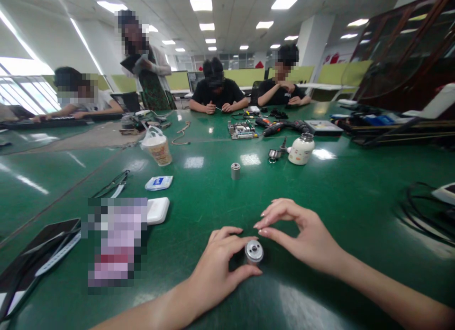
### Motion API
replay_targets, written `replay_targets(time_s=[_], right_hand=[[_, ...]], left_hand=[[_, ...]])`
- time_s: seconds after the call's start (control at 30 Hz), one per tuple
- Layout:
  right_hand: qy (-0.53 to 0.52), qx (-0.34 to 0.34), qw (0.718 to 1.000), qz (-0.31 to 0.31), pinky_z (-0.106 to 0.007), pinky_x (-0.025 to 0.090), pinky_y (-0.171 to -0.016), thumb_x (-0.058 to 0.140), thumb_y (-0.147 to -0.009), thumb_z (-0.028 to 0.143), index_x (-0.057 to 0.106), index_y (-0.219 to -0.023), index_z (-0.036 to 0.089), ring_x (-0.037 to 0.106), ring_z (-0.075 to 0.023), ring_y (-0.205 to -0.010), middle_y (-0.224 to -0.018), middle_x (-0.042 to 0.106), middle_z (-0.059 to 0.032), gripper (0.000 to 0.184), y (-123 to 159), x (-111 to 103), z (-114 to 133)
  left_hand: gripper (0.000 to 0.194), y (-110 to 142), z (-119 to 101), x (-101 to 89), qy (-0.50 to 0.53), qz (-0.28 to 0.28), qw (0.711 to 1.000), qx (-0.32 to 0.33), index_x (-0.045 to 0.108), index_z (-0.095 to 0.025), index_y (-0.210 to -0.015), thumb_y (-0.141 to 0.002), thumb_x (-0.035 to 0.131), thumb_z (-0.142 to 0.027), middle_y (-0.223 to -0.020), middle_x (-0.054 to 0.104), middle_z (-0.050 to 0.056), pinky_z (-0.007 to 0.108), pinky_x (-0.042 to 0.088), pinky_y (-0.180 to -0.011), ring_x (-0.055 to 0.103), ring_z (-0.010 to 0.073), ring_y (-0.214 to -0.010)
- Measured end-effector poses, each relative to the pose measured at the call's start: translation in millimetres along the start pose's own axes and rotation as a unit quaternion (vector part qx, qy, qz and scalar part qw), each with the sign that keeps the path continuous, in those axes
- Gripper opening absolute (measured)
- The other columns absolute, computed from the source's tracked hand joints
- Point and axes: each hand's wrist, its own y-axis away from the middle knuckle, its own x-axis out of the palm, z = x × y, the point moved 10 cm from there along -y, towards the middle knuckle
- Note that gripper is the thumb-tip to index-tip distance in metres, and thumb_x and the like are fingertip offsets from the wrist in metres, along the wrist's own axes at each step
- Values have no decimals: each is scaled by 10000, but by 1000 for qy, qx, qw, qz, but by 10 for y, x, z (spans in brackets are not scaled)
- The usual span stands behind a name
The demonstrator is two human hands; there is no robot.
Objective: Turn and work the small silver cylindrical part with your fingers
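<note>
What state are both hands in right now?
Left hand: partly curled around the nearer metal cylinder; firm grip can't be told.
Right hand: nearly pinched closed; can't tell whether it holds anything.

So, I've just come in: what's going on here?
The person's left grip is curled around a small metal cylinder at the green table. The right grip hovers beside it, partly open, with nothing visible in it. A second metal cylinder stands upright farther off. Other people are across the table.

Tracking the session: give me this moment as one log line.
left hand: curled around near metal cylinder | right hand: close by, half-curled | far metal cylinder: upright, untouched
</note>
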Motion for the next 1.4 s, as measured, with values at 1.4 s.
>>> replay_targets(time_s=[1.4], right_hand=[[2, -30, 996, 85, -411, 427, -972, 637, -830, 132, 651, -1047, 258, 608, -213, -1069, -1008, 719, -15, 251, 161, 287, 86]], left_hand=[[298, 25, -98, -48, 6, -20, 1000, 21, 667, -264, -1075, -786, 707, -203, -1137, 698, 8, 392, 385, -1000, 520, 247, -1164]])
